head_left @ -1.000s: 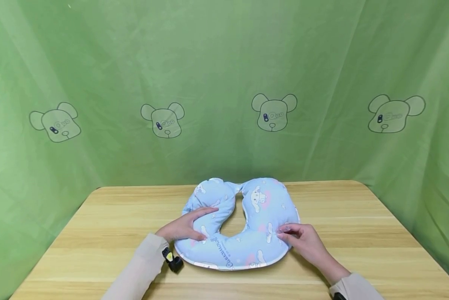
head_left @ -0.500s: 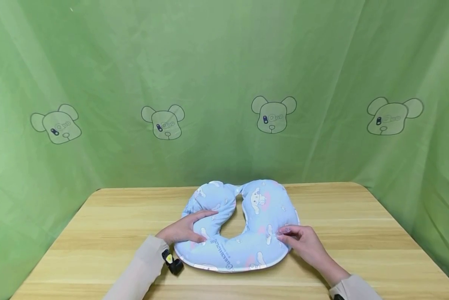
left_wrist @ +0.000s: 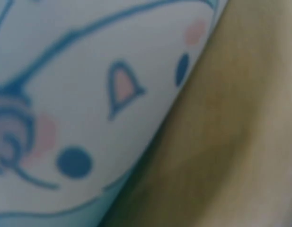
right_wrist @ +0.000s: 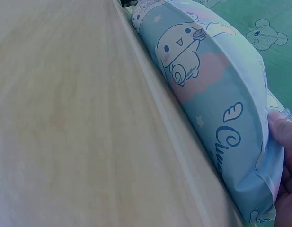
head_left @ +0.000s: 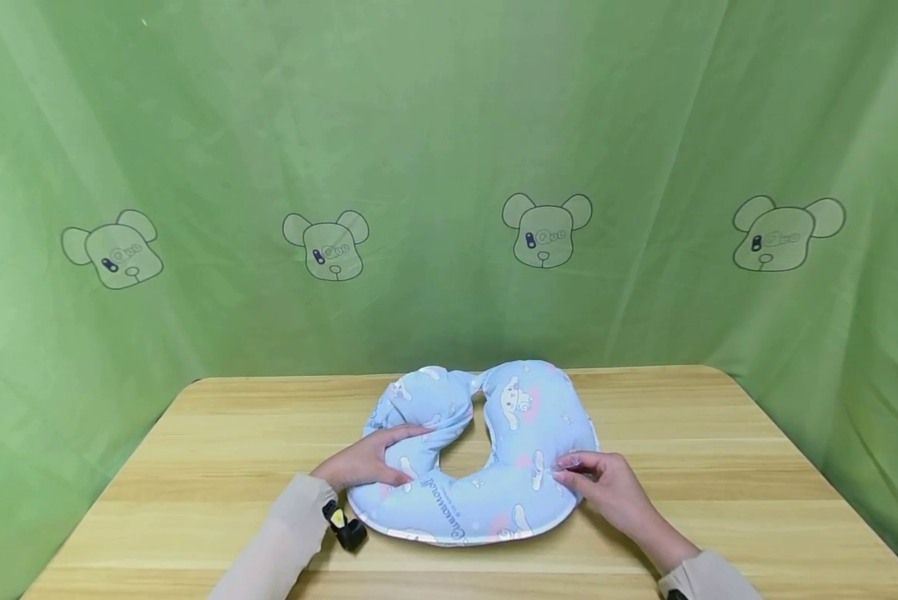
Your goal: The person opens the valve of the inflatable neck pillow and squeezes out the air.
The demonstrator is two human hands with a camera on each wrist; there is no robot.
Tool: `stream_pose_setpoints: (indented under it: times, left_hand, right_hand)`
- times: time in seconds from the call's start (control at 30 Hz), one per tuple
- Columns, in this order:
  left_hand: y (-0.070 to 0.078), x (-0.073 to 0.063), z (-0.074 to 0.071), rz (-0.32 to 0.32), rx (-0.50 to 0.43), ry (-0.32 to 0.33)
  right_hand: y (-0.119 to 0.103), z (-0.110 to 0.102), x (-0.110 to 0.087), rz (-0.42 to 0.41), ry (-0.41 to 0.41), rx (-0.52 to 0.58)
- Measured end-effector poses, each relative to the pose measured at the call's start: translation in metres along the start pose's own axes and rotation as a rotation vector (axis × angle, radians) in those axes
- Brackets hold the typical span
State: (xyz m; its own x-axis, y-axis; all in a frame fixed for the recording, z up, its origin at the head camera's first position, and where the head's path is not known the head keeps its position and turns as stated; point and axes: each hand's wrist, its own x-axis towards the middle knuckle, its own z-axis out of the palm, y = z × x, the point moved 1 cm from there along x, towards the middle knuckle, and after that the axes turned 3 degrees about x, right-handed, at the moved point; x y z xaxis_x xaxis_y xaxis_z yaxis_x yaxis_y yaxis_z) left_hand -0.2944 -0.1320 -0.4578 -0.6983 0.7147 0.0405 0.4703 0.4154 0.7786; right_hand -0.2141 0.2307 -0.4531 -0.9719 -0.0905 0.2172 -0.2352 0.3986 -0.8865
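A light-blue U-shaped neck pillow (head_left: 486, 517) with white cartoon characters lies on the table, its two ends joined at the back. My left hand (head_left: 366, 460) rests on its left arm, thumb and index finger spread and pressing into the fabric, the other fingers mostly hidden. At the pillow's right side, the thumb and index finger of my right hand (head_left: 606, 483) pinch a small clear piece (right_wrist: 287, 114) on its surface. The left wrist view has the pillow's printed side (left_wrist: 98, 94) close up, without the hand.
Beneath the pillow is a light wood-grain table (head_left: 216, 467). A green cloth (head_left: 433, 125) with bear-head outlines hangs behind and at the sides. A black device (head_left: 346, 527) sits at the left wrist, close to the pillow's front left edge.
The pillow's left arm has sunk slightly, and creases beside my left hand have deepened. Both hands keep nearly the same places. The head view has tilted a little.
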Motion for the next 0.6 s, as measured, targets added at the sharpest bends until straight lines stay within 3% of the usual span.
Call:
stream_pose_setpoints:
  times: [0.6]
  left_hand:
    - [-0.0034,-0.0015,0.0032,-0.067,-0.031,0.000]
  right_hand:
    - [0.0010,0.0016,-0.0020,0.009,-0.003,0.015]
